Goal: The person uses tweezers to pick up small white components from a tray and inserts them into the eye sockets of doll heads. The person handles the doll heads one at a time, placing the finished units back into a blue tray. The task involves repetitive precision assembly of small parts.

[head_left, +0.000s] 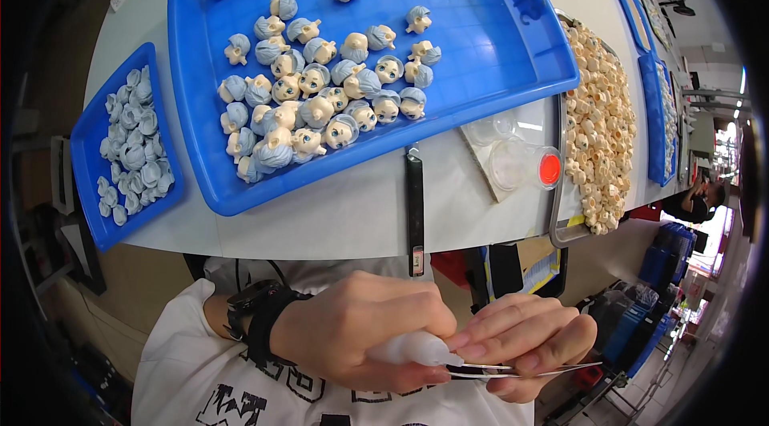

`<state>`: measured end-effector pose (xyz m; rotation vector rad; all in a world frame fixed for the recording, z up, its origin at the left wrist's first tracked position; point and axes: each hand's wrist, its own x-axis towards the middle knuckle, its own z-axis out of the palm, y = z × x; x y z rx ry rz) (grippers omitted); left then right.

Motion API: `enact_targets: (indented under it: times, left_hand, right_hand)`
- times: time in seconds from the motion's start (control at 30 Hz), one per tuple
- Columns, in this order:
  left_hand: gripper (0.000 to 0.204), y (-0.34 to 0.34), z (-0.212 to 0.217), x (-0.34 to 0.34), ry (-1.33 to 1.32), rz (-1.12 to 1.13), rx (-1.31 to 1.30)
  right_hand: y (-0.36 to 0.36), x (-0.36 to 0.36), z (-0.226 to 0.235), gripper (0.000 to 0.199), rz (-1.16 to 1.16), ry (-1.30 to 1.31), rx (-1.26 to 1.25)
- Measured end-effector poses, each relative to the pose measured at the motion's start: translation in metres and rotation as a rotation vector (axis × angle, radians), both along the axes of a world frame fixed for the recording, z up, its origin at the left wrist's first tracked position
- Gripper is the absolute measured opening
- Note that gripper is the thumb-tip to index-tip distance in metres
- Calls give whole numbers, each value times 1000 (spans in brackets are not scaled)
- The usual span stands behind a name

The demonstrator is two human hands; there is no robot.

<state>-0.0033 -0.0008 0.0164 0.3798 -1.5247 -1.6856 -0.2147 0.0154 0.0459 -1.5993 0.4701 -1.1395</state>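
Observation:
My left hand, with a dark watch and black band at the wrist, is closed around a white squeeze bottle. The bottle's narrow end points right, close to my right fingers. My right hand is closed on thin metal tweezers, which lie roughly level in front of my shirt. Something small and dark shows between the tweezer arms; I cannot make it out. Beyond my hands, a large blue tray holds many doll heads with pale blue hair, clustered toward its near left side.
Left stands a smaller blue tray of pale blue hair pieces. Right is a metal tray heaped with beige face parts. Clear cups, one red inside, and a black strip lie near the table edge. A person sits far right.

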Motion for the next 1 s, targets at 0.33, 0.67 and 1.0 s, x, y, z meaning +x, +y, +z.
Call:
enact_targets:
  times: [0.33, 0.67, 1.0]
  left_hand:
    - [27, -1, 0, 1, -7, -3, 18]
    - [28, 1, -3, 1, 0, 52, -11]
    - [29, -1, -2, 2, 0, 64, -90]
  right_hand:
    - [12, 6, -8, 36, -168, -22, -72]
    - [10, 13, -5, 35, -194, -106, -14]
    - [-9, 4, 10, 34, 20, 35, 9]
